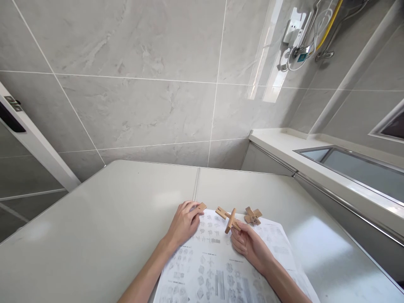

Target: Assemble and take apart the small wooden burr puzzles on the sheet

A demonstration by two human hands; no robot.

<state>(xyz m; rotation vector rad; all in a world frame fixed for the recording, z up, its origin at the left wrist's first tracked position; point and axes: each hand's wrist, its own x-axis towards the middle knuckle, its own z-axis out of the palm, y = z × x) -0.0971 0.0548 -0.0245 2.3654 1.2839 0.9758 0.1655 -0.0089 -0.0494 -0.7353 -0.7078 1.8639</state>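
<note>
My left hand (186,219) rests at the top left edge of a printed sheet (211,256), its fingers closed on a small flat wooden puzzle piece (201,207). Over the sheet, my right hand (248,244) pinches crossed wooden puzzle pieces (231,219), one slotted through another and sticking out to the left. Just beyond the right hand, another crossed wooden puzzle (253,216) lies near the sheet's upper edge. Rows of small grey diagrams and lines of text cover the paper, too small to read.
A glossy white table (94,227) with a seam carries the sheet. Grey wall tiles (142,84) rise behind it. At the right stands a white counter (277,139) with a sink (353,164). A white-framed door (38,139) is at the left.
</note>
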